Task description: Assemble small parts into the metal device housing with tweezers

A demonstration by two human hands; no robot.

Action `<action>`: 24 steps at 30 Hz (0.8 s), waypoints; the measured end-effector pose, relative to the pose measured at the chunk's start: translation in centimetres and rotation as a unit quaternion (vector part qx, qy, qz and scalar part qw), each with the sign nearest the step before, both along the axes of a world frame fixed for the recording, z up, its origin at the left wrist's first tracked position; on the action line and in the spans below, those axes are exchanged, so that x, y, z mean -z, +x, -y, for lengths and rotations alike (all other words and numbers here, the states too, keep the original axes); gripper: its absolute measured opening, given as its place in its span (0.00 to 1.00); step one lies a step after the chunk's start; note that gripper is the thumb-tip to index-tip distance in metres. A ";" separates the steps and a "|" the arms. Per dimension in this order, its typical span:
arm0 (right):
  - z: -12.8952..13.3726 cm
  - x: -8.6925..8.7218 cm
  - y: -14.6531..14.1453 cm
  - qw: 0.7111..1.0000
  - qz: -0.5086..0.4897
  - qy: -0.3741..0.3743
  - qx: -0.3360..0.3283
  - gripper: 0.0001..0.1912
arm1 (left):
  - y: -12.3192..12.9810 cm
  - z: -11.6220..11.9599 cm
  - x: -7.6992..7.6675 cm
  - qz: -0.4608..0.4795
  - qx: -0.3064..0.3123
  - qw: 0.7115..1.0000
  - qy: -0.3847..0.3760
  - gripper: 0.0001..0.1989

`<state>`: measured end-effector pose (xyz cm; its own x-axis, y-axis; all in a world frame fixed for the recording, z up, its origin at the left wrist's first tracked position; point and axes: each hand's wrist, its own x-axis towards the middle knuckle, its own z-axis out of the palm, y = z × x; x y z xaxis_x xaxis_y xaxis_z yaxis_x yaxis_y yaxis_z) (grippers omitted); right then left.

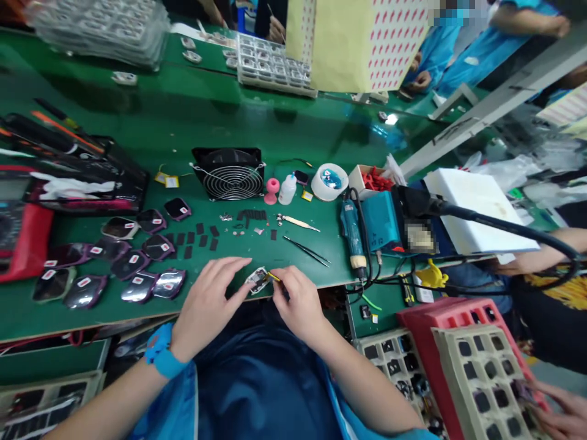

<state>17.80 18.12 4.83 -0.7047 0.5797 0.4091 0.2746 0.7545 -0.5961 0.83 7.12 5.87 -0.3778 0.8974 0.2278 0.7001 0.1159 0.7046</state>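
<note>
A small silver-grey device housing (257, 281) with its inside exposed lies near the front edge of the green table. My left hand (208, 305), wearing a blue wrist strap (166, 352), is beside it with fingers stretched out and the thumb at the housing's left edge. From the right, my right hand (298, 300) pinches a small yellow piece (274, 277) against the housing's right side. Its exact kind is too small to tell. Black tweezers (307, 251) and a tool with a wooden handle (298, 222) lie just beyond my hands.
Several dark-screened watch-like faces (131, 264) and black pads (200, 238) lie left. Behind stand a fan (233, 174), a white bottle (288, 189) and a white bowl (329, 182). An electric screwdriver (353, 235) is right. A co-worker's hand (562, 406) reaches over trays (486, 379).
</note>
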 end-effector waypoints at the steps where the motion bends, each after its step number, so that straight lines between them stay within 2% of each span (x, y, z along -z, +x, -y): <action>1: 0.1 0.2 -0.1 1.000 0.002 0.003 0.001 0.11 | -0.1 0.2 0.2 -0.038 0.012 0.999 0.013 0.19; 6: 0.4 0.2 -0.1 1.000 -0.009 0.000 -0.008 0.09 | 0.8 0.3 1.4 -0.091 0.057 0.993 0.041 0.15; 10: 1.1 -0.7 0.3 0.997 -0.022 0.021 -0.073 0.09 | 1.1 0.1 1.6 -0.088 0.065 0.992 0.064 0.12; 13: 1.6 -0.9 0.7 0.993 -0.020 0.049 -0.106 0.11 | 0.9 0.1 1.2 -0.071 0.078 0.993 0.051 0.12; 18: 1.2 -0.8 0.8 0.995 -0.042 0.013 -0.088 0.11 | -0.4 -0.4 0.5 -0.064 0.133 0.988 0.045 0.09; 21: 0.6 -0.9 0.7 0.994 -0.054 -0.008 -0.100 0.11 | -1.1 -0.9 0.4 -0.077 0.176 0.980 0.049 0.10; 24: 0.2 -1.0 0.6 0.991 -0.059 -0.032 -0.113 0.09 | -1.4 -1.1 0.5 -0.085 0.185 0.978 0.041 0.12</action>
